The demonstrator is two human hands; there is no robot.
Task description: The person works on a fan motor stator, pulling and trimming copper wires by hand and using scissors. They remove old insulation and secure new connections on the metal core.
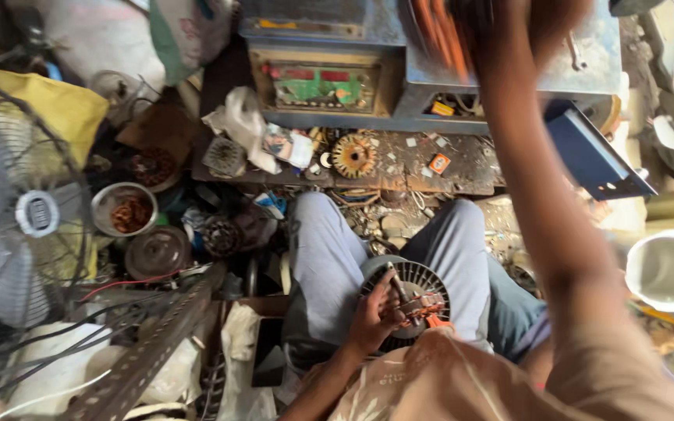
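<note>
Cluttered workshop floor fills the head view, with a low wooden board [399, 160] strewn with scraps, a metal bowl [124, 208] of copper coils and a standing fan [25, 210] at the left. On the person's lap, between the grey-trousered knees, sits 1 round motor stator [415, 292]. Left hand [374, 316] is curled around its rim, gripping it. Right hand [524, 31] is raised high near blurred orange wires [438, 35]; its grip cannot be told.

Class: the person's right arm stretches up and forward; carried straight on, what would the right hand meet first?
Most likely the orange wire bundle on the grey metal bench; the blurred right hand already looks at it, though depth is unclear.
</note>
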